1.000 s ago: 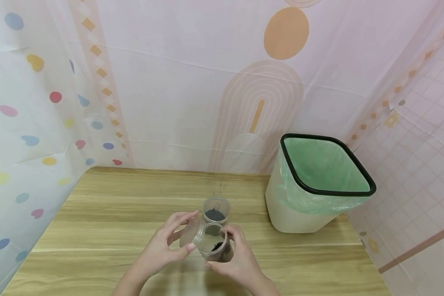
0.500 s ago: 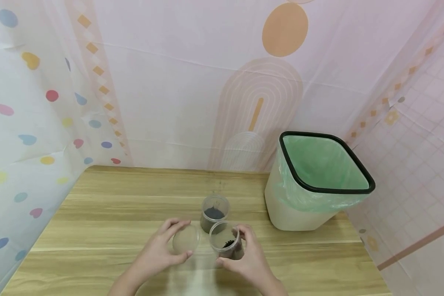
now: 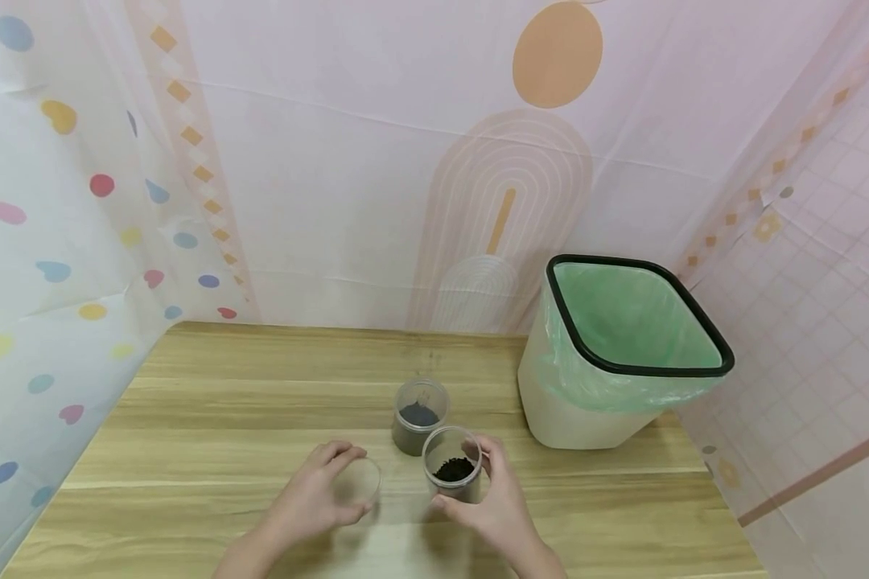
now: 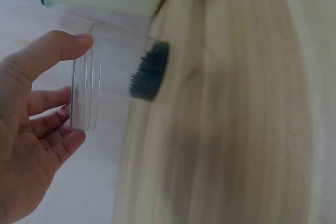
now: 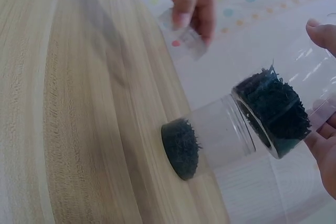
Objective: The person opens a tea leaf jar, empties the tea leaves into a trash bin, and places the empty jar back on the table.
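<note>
My left hand [image 3: 307,492] pinches a round clear lid [image 4: 84,98] by its rim between thumb and fingers. On the right, my right hand [image 3: 500,503] grips a clear plastic jar [image 3: 452,474] round its side. Its mouth is uncovered, and dark, fine shreds [image 5: 273,108] lie in its bottom part. A second clear jar [image 3: 410,441] stands upright on the table just behind it, also holding dark shreds [image 4: 149,72]. In the right wrist view the held jar is over the table, near the top of the standing one.
A white bin [image 3: 575,410] with a black rim and a green liner bag [image 3: 637,314] stands at the back right of the wooden table [image 3: 246,418]. Patterned curtains [image 3: 333,161] enclose the table at the back and sides.
The lid has come away from the held jar. My left hand has drawn it left, while my right hand has shifted the jar right and more upright. The standing jar stays put.
</note>
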`<state>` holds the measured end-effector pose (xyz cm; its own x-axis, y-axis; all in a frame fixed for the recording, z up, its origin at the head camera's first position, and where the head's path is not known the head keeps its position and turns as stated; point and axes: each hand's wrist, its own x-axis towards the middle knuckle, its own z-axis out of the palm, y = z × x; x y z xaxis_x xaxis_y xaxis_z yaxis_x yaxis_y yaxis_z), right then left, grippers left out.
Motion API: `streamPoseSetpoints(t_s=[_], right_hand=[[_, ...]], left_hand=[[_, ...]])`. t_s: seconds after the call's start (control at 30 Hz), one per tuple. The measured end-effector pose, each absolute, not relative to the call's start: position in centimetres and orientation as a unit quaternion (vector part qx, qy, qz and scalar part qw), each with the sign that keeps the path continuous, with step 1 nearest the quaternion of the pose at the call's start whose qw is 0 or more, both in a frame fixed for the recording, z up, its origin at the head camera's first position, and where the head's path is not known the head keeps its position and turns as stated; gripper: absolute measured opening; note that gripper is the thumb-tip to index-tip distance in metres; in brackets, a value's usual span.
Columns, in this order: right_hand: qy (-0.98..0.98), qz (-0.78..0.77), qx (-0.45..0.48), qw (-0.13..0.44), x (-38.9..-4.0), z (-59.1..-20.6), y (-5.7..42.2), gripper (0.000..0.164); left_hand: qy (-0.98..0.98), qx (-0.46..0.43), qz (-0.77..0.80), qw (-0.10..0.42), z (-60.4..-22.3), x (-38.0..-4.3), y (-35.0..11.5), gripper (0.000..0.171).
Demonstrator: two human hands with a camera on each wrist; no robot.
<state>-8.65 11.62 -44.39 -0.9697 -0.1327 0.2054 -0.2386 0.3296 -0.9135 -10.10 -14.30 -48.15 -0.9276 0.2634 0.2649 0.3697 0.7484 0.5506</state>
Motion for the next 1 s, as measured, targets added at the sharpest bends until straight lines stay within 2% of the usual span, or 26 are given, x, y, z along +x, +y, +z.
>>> streamPoseSetpoints(t_s=[0.17, 0.4, 0.7, 1.0], right_hand=[[-0.804, 0.579, 0.117, 0.064, -8.7, -44.3, 11.8, 0.077], [-0.799, 0.59, 0.102, 0.057, -8.7, -44.2, 11.9, 0.077], [-0.798, 0.591, 0.099, 0.059, -8.7, -44.3, 12.1, 0.072], [-0.802, 0.59, 0.085, 0.049, -8.4, -44.1, 12.5, 0.073]], left_hand=[[-0.938, -0.167, -0.297, 0.06, -49.2, -10.4, -14.4, 0.064], [-0.939, -0.18, -0.293, 0.027, -50.6, -10.4, -14.8, 0.063], [-0.94, -0.203, -0.272, 0.036, -52.1, -10.3, -15.1, 0.065], [-0.942, -0.196, -0.272, 0.012, -52.3, -10.1, -14.8, 0.065]])
